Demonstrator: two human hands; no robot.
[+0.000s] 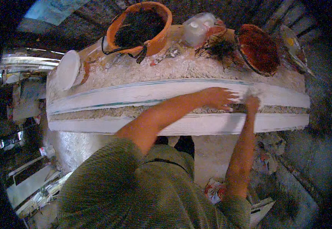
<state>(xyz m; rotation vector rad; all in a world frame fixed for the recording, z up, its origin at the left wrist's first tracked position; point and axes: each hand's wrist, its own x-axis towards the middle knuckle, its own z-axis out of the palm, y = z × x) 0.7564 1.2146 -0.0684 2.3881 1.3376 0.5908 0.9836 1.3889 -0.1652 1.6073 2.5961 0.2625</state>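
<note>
A long white plaster-like strip [127, 92] with thin green lines lies across the worktable, and a second white strip [196, 124] runs along the near edge. My left hand [216, 98] reaches over the far strip, palm down, fingers stretched out and tipped with white. Just right of it, my right hand [252, 103] is closed at the far strip's near edge. A blurred, whitish fibrous tuft [256, 92] shows at its fingers. The exact shape of that tuft is hard to make out.
Behind the strips stand an orange tub [114, 32] of dark fibres, a white round lid-like piece [68, 70], a clear plastic bag [196, 30], a loose dark fibre clump [220, 47] and a reddish basin [258, 49]. Crumbly residue coats the tabletop [196, 68]. A crumpled packet [214, 189] lies below.
</note>
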